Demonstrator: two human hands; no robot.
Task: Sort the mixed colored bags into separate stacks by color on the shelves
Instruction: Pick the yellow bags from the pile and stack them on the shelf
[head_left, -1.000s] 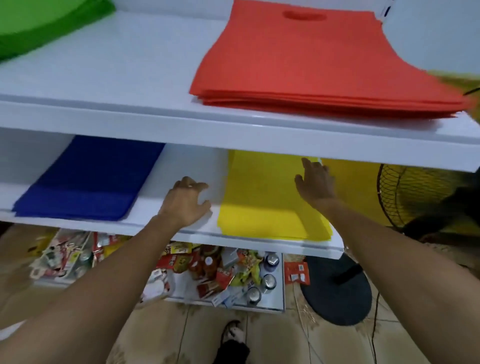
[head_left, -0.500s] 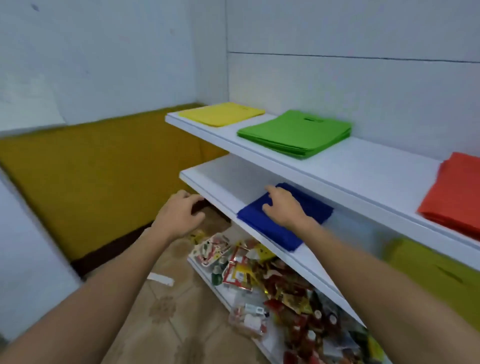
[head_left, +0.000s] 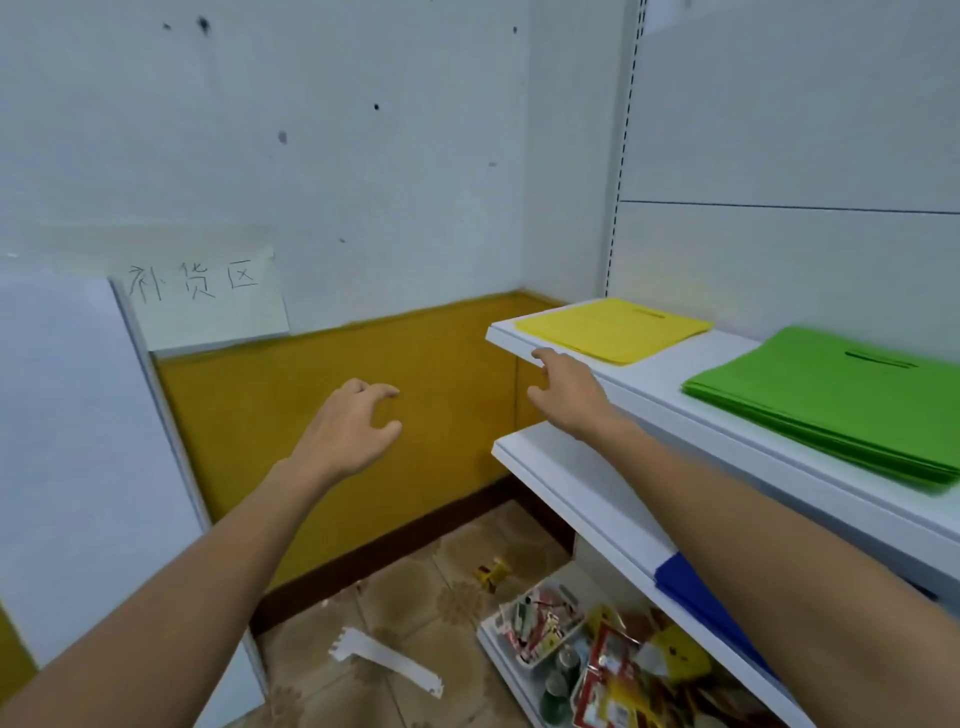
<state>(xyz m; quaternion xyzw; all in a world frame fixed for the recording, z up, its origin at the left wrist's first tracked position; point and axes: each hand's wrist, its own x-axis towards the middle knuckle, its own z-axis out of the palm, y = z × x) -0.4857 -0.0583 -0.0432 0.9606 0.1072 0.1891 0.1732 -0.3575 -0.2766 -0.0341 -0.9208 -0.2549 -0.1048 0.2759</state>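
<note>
A thin stack of yellow bags (head_left: 613, 328) lies at the left end of the upper shelf (head_left: 649, 376). To its right on the same shelf sits a thicker stack of green bags (head_left: 841, 400). A corner of blue bags (head_left: 685, 584) shows on the lower shelf (head_left: 582, 488), mostly hidden by my right forearm. My right hand (head_left: 566, 392) reaches toward the upper shelf's front edge just below the yellow stack, fingers extended and empty. My left hand (head_left: 353, 426) hovers in the air to the left, fingers loosely curled, holding nothing.
A bottom shelf (head_left: 571, 639) holds several snack packets and cans. A white bracket (head_left: 387, 660) and a small yellow packet (head_left: 493, 571) lie on the tiled floor. A white panel (head_left: 78, 441) leans at left, a handwritten paper sign (head_left: 202, 291) on the wall.
My view has swung left along the shelves. My right hand left the blue bags on the lower shelf and rose to the upper shelf near the yellow stack; my left hand lifted into the air.
</note>
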